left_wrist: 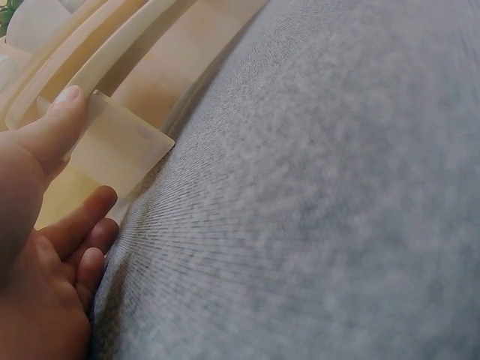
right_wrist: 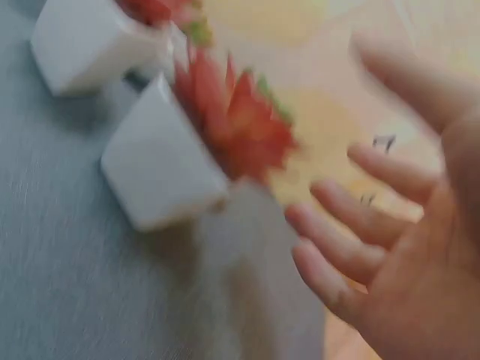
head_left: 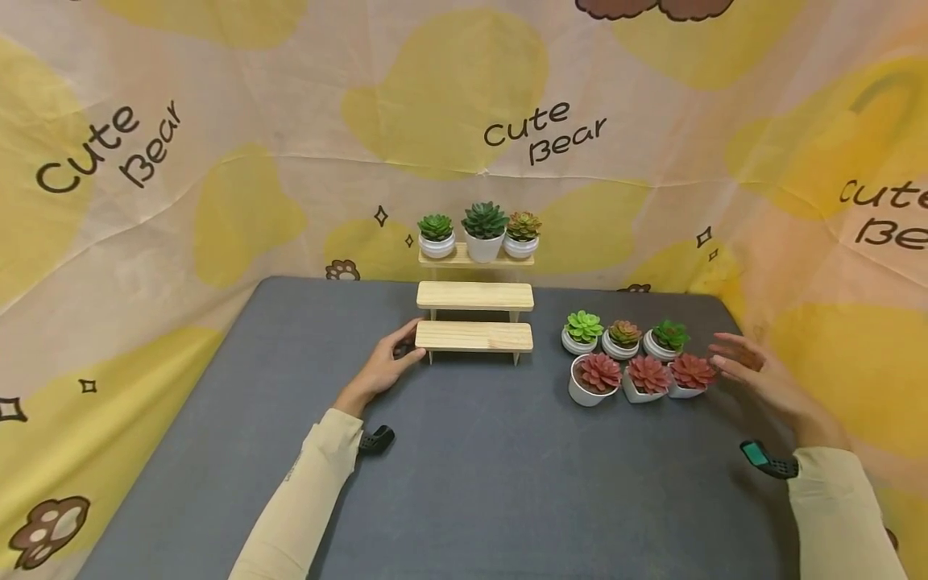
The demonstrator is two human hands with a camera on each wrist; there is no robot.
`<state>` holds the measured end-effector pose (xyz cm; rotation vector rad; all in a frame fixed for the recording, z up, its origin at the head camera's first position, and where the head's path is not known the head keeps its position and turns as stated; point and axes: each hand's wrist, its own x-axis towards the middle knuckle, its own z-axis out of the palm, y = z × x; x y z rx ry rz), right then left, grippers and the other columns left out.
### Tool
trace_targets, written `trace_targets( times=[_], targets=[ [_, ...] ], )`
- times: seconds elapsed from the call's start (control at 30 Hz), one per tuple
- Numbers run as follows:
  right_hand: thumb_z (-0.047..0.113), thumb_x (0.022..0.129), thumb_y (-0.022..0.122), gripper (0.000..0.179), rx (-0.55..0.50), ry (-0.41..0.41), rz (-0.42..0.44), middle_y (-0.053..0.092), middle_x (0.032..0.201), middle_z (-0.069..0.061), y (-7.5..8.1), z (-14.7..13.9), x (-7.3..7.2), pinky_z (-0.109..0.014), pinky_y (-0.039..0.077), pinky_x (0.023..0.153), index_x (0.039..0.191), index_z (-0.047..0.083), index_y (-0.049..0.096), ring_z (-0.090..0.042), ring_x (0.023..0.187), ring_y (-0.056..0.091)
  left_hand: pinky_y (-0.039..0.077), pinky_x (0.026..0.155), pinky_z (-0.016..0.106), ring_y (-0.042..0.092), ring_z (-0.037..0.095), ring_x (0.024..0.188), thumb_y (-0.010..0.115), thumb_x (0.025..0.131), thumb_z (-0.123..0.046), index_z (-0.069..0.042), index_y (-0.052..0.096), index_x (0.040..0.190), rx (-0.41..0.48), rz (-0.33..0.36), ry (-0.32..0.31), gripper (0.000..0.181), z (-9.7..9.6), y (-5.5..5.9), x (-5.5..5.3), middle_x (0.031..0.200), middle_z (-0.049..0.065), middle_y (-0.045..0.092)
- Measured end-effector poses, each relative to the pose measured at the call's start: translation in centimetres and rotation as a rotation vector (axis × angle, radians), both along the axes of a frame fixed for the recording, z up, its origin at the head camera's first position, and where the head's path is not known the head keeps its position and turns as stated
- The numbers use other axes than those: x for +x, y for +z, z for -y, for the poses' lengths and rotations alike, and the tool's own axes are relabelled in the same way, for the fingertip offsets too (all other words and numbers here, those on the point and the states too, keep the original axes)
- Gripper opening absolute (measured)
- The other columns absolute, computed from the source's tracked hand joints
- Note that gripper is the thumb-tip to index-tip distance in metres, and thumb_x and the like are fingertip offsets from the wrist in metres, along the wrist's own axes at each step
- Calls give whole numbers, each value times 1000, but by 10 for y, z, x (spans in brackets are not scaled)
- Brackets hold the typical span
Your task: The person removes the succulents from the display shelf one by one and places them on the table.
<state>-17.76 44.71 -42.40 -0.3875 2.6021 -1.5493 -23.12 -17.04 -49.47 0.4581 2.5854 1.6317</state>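
My left hand (head_left: pixel 383 368) is at the left end of a three-tier wooden stand (head_left: pixel 474 336). Its thumb touches the lowest step, and the other fingers lie loosely bent beside the clear end support (left_wrist: pixel 124 142). On the right, my right hand (head_left: pixel 770 388) is spread beside a red succulent in a white pot (head_left: pixel 689 377), its fingers apart and holding nothing. In the right wrist view a gap shows between those fingers and the angular white pot (right_wrist: pixel 161 161). Three potted succulents stand on the top step, the middle dark green one (head_left: pixel 484 234) being the largest.
Two other red succulents (head_left: pixel 600 377) share the front row at right. Behind them stand a bright green one (head_left: pixel 583 329), a brownish one (head_left: pixel 623 337) and a dark green one (head_left: pixel 669 337). A yellow printed cloth (head_left: pixel 304 121) hangs around the grey table (head_left: pixel 507 475).
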Motion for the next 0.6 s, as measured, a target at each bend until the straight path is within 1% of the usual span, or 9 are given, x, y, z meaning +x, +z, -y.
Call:
trace_targets(
  times=[0.1, 0.2, 0.27, 0.37, 0.47, 0.6],
  targets=[
    [12, 104, 54, 41, 110, -89, -44, 50, 117, 40, 11, 8, -2, -5, 44, 80, 140, 31, 45, 22, 102, 52, 38, 96, 40, 53, 37, 129, 63, 101, -16, -7, 37, 157, 8, -3, -9, 63, -1, -1, 1, 144, 22, 57],
    [13, 104, 56, 40, 144, -124, -93, 50, 116, 40, 21, 19, -6, -4, 41, 79, 142, 21, 48, 24, 101, 51, 39, 96, 44, 52, 39, 130, 63, 100, -14, -5, 36, 157, 22, -11, -13, 63, -1, -2, 2, 144, 24, 56],
    [13, 103, 57, 40, 142, -120, -128, 52, 116, 39, 28, 29, -10, -4, 40, 80, 142, 14, 49, 23, 102, 52, 39, 97, 48, 53, 41, 129, 64, 99, -13, -5, 37, 157, 35, -13, -6, 64, 0, -3, 2, 143, 25, 56],
    [14, 103, 58, 41, 141, -108, -141, 53, 117, 38, 38, 45, -15, -4, 39, 82, 144, 10, 49, 22, 103, 53, 38, 99, 50, 54, 40, 129, 65, 99, -14, -7, 38, 156, 40, -7, -3, 63, 3, -2, 2, 141, 24, 58],
    [19, 104, 57, 43, 148, -108, -123, 52, 118, 36, 50, 59, -18, -5, 38, 83, 146, 12, 48, 20, 104, 52, 38, 101, 49, 54, 38, 129, 64, 100, -17, -8, 38, 157, 31, -3, -8, 63, 3, -2, 1, 141, 21, 59],
    [23, 106, 54, 45, 162, -95, -124, 52, 118, 36, 62, 74, -23, -5, 38, 84, 147, 7, 46, 20, 105, 51, 38, 101, 45, 53, 38, 130, 64, 101, -20, -8, 37, 157, 25, -2, -10, 63, 0, -2, -1, 142, 21, 58]
  ],
)
